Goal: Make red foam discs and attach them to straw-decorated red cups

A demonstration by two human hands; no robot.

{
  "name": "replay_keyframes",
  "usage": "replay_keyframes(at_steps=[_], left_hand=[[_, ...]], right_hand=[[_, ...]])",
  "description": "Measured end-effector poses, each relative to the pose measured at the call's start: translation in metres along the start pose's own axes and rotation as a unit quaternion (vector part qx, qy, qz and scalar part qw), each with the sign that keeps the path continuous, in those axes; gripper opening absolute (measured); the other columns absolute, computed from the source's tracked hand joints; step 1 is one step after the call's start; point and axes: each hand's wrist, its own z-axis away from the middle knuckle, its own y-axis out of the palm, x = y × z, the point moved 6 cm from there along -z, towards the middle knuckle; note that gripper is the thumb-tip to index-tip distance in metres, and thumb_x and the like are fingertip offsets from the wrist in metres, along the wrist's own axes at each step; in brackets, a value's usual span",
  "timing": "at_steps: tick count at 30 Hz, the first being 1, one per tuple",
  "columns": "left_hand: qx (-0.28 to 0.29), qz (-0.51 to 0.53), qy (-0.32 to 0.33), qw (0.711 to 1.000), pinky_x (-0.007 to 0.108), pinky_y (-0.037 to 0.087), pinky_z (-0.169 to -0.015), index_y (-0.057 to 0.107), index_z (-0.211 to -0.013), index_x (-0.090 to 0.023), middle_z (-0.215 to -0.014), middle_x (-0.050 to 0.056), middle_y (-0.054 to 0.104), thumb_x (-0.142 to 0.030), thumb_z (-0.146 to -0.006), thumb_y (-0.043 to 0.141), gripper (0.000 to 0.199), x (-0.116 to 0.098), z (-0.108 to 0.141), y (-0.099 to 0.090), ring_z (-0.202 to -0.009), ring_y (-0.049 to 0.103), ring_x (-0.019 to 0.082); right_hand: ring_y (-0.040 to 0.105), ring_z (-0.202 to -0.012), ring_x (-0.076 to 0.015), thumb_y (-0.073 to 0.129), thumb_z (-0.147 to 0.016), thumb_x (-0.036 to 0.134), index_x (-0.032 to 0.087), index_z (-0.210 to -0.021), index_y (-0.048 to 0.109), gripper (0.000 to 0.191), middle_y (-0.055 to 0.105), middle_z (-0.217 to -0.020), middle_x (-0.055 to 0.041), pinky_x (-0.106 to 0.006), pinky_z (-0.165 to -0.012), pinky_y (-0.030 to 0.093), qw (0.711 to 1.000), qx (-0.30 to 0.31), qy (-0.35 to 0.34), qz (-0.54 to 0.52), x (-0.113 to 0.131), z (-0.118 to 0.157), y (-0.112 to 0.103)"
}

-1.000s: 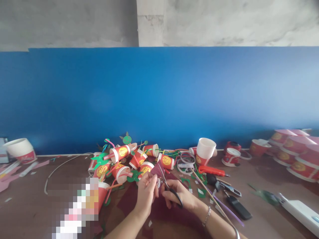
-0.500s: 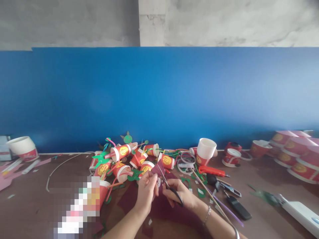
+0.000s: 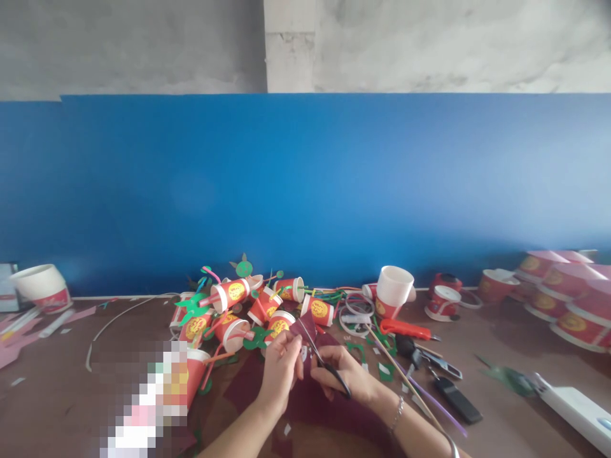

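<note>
1. In from the counter's (image 3: 62, 401) front edge, the left hand's (image 3: 282, 364) grip pinches maroon paper (image 3: 310, 324)!
2. Right hand's (image 3: 344, 372) grip holds black-handled scissors (image 3: 314, 346), blades against that paper, though how far they're open is hard to tell.
3. Beyond, red cups (image 3: 262, 308) pile toward the back edge, blue panel (image 3: 305, 191) behind.

We can read no text, brand or number. We record round yellow emblems with red marks on the red cups (image 3: 230, 294) heaped near the centre and on the stack (image 3: 580, 324) at far right; their detail cannot be made out. Print on the cup (image 3: 53, 300) at far left is illegible.
</note>
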Motion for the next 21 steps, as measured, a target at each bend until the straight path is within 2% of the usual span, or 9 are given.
replay_keyframes(at_steps=[10,16,21], left_hand=[[0.015,-0.004,-0.005,1.0,0.019,0.016,-0.039,0.047,-0.064,-0.019,-0.03,-0.009,0.038,-0.049,-0.077,0.061,0.035,0.008,-0.003,-0.002,-0.03,0.026,0.005],[0.041,-0.003,0.01,0.999,0.02,0.019,-0.04,0.048,-0.065,-0.019,-0.032,-0.009,0.039,-0.047,-0.078,0.061,0.034,0.009,-0.004,0.0,-0.03,0.029,0.005],[0.04,-0.001,0.006,0.999,0.02,0.017,-0.04,0.047,-0.065,-0.019,-0.031,-0.009,0.04,-0.044,-0.081,0.058,0.031,0.011,-0.004,-0.001,-0.03,0.029,0.005]], right_hand=[[0.042,-0.035,-0.0071,0.066,-0.072,0.05,0.015,-0.065,0.055,0.037,0.048,-0.041,0.0062,-0.017,-0.038,0.029,1.0,-0.008,0.013,0.001,-0.001,0.0,-0.002],[0.044,-0.038,-0.0071,0.064,-0.075,0.05,0.015,-0.068,0.057,0.036,0.051,-0.043,0.0052,-0.018,-0.04,0.031,1.0,0.005,0.0,0.001,0.001,0.0,0.0],[0.042,-0.036,-0.0068,0.062,-0.077,0.05,0.014,-0.067,0.058,0.037,0.049,-0.042,0.0059,-0.017,-0.038,0.029,1.0,-0.005,0.005,0.012,-0.003,0.0,-0.002]])
